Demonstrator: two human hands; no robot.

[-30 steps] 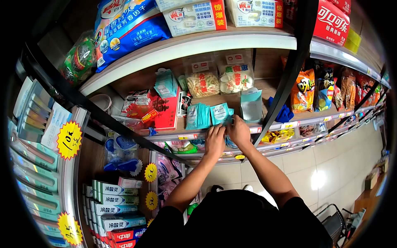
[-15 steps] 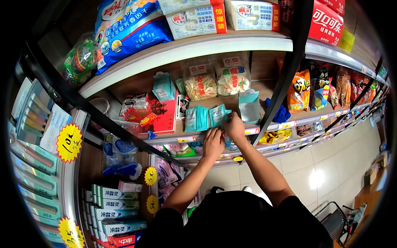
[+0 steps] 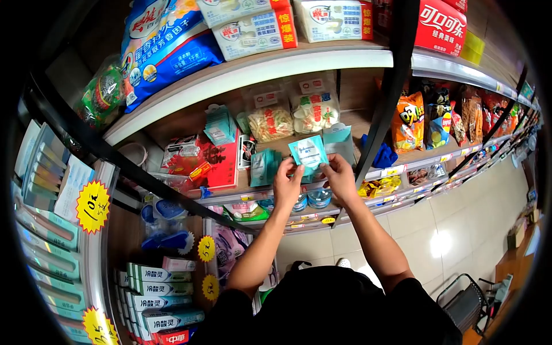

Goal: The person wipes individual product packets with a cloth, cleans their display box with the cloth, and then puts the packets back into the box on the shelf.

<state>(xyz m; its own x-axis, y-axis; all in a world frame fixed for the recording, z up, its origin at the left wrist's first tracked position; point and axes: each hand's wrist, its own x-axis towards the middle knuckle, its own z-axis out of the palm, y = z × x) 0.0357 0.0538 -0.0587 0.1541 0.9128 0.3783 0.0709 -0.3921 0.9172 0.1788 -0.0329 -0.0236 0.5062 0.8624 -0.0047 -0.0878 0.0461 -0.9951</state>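
Note:
Both hands hold small teal-and-white sachets [image 3: 309, 152] up at the shelf edge, printed face towards me. My left hand [image 3: 287, 184] pinches their lower left side, and my right hand [image 3: 340, 178] grips the lower right corner. How many are stacked there I cannot tell. Just left of my left hand, a row of similar teal sachets [image 3: 263, 168] stands on the shelf. Behind my right hand is an open light-blue carton [image 3: 338, 138]. More teal sachets [image 3: 220, 126] sit further left, on top of a red packet [image 3: 223, 164].
Two clear bags of pale dry food [image 3: 270, 119] stand at the back. A black upright post [image 3: 382, 109] rises right of my hands, with a blue cloth-like item [image 3: 379, 155] beside it. Toothpaste boxes [image 3: 164, 288] are stacked at lower left. A chair [image 3: 464, 302] stands on the floor.
The sachets between my hands have been lifted off the shelf and turned to face me. My hands have spread apart to either side of them. The view has shifted slightly.

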